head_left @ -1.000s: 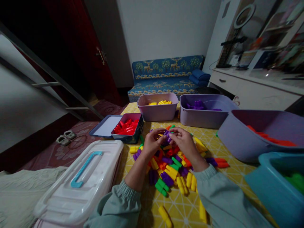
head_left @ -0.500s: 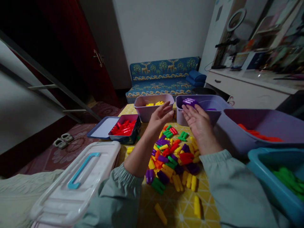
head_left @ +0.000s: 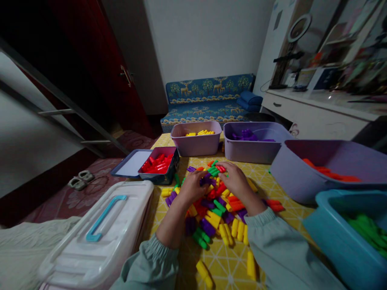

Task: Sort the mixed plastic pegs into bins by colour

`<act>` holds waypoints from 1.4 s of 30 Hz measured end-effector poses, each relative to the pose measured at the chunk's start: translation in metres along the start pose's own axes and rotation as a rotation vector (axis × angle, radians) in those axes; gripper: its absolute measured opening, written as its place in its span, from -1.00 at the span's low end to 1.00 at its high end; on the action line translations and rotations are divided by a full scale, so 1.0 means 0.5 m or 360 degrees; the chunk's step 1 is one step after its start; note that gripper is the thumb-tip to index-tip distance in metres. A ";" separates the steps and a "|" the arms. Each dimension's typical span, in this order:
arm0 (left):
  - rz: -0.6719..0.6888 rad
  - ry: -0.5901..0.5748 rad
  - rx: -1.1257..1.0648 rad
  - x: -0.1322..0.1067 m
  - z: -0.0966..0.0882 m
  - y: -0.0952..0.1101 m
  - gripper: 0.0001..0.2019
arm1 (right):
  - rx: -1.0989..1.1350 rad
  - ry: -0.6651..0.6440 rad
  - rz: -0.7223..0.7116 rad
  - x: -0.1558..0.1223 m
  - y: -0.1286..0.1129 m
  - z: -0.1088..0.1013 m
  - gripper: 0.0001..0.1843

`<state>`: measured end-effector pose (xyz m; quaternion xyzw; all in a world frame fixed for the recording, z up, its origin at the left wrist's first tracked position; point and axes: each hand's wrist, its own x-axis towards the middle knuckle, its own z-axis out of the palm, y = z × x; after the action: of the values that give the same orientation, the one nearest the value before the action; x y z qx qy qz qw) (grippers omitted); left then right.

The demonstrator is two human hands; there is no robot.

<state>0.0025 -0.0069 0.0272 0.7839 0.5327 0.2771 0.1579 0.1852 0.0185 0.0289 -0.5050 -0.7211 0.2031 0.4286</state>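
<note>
A mixed pile of finger-shaped plastic building blocks in yellow, purple, green, red and orange covers the middle of the table. My left hand (head_left: 192,187) bends over its left side, with thumb and fingers about a purple block (head_left: 209,180). Across from it, my right hand (head_left: 236,179) has its fingertips and thumb at a red block (head_left: 221,169) on the far edge of the pile. Green blocks (head_left: 213,171) lie between the two hands. Part of the pile is hidden beneath my hands and wrists.
Behind the pile stand a lilac bin (head_left: 196,146) with yellow blocks and a purple bin (head_left: 252,152) with purple ones. Rightward are a bin (head_left: 290,177) of orange blocks and a teal bin (head_left: 335,225) of green ones. An open tin (head_left: 165,178) holds red blocks; a lidded box (head_left: 121,225) sits left.
Both hands have come down from above the pile into it. The purple block at my right hand has been let go and lies in the purple bin.
</note>
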 end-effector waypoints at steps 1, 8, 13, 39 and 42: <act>0.0018 -0.0005 0.0032 0.001 0.003 0.001 -0.51 | -0.0148 -0.0058 -0.0109 -0.004 0.002 0.007 -0.50; 0.0022 0.0030 0.0112 0.004 0.021 -0.003 -0.53 | -0.0687 -0.0404 -0.0167 -0.020 0.008 0.031 -0.30; -0.0130 0.0140 0.0087 0.003 0.021 0.006 -0.72 | -0.0870 -0.0422 -0.0176 -0.015 -0.009 0.010 -0.40; -0.0261 0.0161 0.0135 0.000 0.014 0.017 -0.81 | -0.0809 -0.0309 -0.0035 -0.031 -0.022 0.031 -0.72; -0.0250 0.0165 0.0126 -0.002 0.015 0.017 -0.78 | -0.0803 -0.0289 -0.0030 -0.032 -0.024 0.030 -0.71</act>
<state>0.0131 -0.0109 0.0257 0.7299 0.6106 0.2829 0.1201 0.1682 0.0012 0.0225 -0.5689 -0.7890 0.0574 0.2245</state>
